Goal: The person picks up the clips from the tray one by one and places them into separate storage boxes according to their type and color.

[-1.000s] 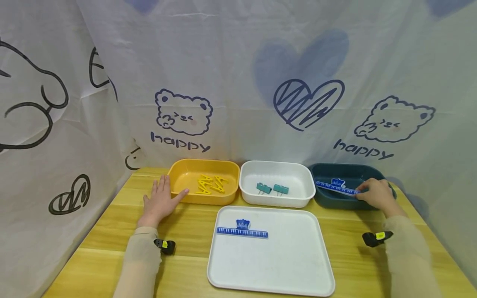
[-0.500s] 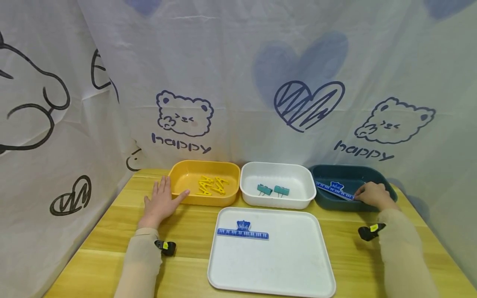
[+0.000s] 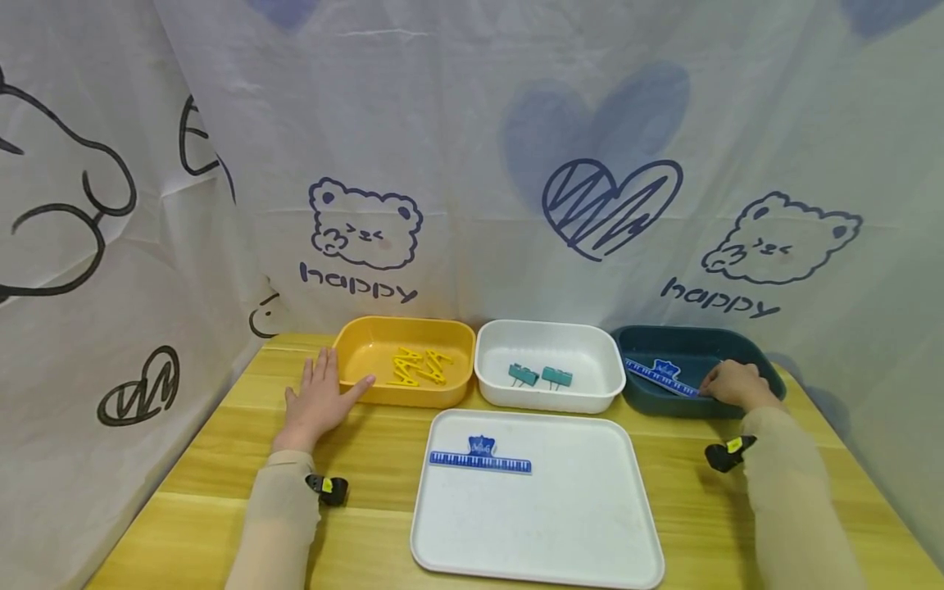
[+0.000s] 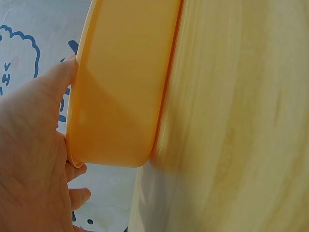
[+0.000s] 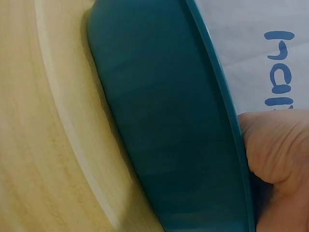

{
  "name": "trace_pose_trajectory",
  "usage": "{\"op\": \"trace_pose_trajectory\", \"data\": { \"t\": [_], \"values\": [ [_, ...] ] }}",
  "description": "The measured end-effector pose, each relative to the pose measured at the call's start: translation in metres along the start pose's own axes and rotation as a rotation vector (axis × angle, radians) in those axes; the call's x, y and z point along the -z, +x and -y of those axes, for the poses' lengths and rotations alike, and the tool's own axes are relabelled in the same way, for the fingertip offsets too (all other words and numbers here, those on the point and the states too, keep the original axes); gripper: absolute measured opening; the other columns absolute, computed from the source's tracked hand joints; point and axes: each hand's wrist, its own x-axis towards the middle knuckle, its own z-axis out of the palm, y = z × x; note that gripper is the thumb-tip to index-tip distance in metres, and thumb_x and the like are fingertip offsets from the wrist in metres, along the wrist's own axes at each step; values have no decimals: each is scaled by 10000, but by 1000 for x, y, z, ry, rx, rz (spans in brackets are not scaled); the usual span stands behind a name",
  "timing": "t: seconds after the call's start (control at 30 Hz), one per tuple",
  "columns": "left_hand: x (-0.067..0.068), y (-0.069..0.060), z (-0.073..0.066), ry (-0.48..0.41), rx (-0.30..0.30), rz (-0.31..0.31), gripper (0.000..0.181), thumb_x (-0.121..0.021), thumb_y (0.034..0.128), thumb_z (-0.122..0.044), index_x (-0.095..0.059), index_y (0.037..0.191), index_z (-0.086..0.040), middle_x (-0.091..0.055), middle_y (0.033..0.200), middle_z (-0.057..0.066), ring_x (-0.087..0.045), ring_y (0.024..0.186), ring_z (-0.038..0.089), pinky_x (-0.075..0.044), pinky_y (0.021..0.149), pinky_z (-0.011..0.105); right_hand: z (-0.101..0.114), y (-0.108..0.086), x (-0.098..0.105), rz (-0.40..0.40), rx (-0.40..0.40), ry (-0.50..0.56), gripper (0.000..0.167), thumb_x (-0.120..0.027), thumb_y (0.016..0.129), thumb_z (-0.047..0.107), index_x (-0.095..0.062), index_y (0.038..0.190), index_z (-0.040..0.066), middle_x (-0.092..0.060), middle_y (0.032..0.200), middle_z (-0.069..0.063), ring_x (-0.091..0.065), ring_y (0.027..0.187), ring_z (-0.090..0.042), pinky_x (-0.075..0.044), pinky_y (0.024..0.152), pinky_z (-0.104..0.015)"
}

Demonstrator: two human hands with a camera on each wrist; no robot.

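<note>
In the head view my left hand (image 3: 317, 400) lies with spread fingers at the left end of the yellow bin (image 3: 406, 395). The left wrist view shows its thumb touching the rim of that bin (image 4: 116, 96). My right hand (image 3: 741, 385) reaches over the front rim of the dark teal bin (image 3: 664, 401). Its fingers pinch the right end of a blue clip with a piano-key pattern (image 3: 662, 375), tilted inside the bin. The fingertips are hidden behind the bin wall (image 5: 169, 116) in the right wrist view. A similar blue clip (image 3: 481, 460) lies on the white tray (image 3: 546, 533).
Between the two coloured bins stands a white bin (image 3: 549, 399) with two teal binder clips (image 3: 556, 376). Several small yellow clips (image 3: 419, 366) lie in the yellow bin. A printed cloth (image 3: 472, 164) hangs behind the wooden table (image 3: 369, 500).
My right hand has moved slightly left and lower into the dark teal bin, and the clip's right end has dropped with it. The left hand stays put.
</note>
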Motion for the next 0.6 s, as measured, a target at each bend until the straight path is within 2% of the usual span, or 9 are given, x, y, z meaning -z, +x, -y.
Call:
{"op": "trace_pose_trajectory", "data": {
  "t": [0.47,0.6],
  "values": [
    [1,-1,-1,-10,-5,2,1084,-310,886,-788,18,1554,0,47,1629,231,51,1491,470,0,1072,798,4,1,2,26,-38,-1,247,-529,932,131,-739,990,17,-589,1186,-299,-326,1100,-540,-316,937,-691],
    [0,-1,-1,-8,-2,4,1079,-312,889,-783,24,1554,-2,53,1629,228,49,1492,469,-2,1076,795,3,-1,0,-4,-32,8,244,-529,927,136,-745,969,32,-584,1175,-303,-315,1088,-542,-312,924,-691]
  ]
}}
